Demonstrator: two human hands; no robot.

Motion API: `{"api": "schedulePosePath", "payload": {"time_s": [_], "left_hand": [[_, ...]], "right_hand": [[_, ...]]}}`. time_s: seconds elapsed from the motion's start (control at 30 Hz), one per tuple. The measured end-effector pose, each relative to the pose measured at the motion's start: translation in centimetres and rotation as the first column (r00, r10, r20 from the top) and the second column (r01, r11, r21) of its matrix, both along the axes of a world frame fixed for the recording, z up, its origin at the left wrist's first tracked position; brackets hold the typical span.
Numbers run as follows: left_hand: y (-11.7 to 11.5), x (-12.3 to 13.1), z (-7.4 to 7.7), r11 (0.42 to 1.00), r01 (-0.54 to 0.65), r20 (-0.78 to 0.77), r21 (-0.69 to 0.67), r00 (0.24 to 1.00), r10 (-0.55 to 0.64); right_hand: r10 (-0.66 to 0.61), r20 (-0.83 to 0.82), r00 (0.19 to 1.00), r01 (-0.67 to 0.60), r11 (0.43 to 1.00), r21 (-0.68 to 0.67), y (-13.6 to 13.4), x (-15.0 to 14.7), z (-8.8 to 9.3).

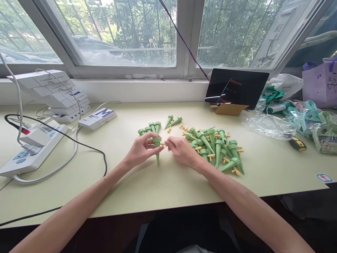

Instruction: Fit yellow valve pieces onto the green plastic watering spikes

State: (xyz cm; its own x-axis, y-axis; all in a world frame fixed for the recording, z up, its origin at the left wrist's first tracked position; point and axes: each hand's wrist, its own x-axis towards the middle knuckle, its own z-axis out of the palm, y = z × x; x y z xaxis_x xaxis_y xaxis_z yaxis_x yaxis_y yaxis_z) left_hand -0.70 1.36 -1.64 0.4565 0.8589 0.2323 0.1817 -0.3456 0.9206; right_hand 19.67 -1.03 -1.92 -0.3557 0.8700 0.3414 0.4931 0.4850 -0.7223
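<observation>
Mid-frame, the left hand (140,149) has a green spike (157,154) in its grip, tip downward — the right hand (181,150) pinches a yellow valve (162,143) right at its side.

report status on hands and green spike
Left hand holding green spike, tip down. Right hand pinching yellow fitting beside it. Spike pile close to right hand.

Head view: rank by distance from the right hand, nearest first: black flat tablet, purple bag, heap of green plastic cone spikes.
From the right hand:
1. Heap of green plastic cone spikes: just to its right.
2. Black flat tablet: propped farther back, to the right.
3. Purple bag: far right, toward the back.
</observation>
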Motion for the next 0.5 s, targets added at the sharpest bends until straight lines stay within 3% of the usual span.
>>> {"api": "schedulePosePath", "payload": {"time_s": [0.17,0.5], "left_hand": [[0.04,0.0,0.08,0.999,-0.052,-0.03,-0.005,0.998,0.052],[0.04,-0.04,-0.04,1.0,-0.016,-0.013,0.007,1.0,0.016]], "right_hand": [[0.009,-0.053,0.999,-0.007,0.999,0.047,0.15,0.07,-0.47],[0.034,-0.069,0.997,-0.03,0.998,0.055,0.41,0.05,-0.54]]}}
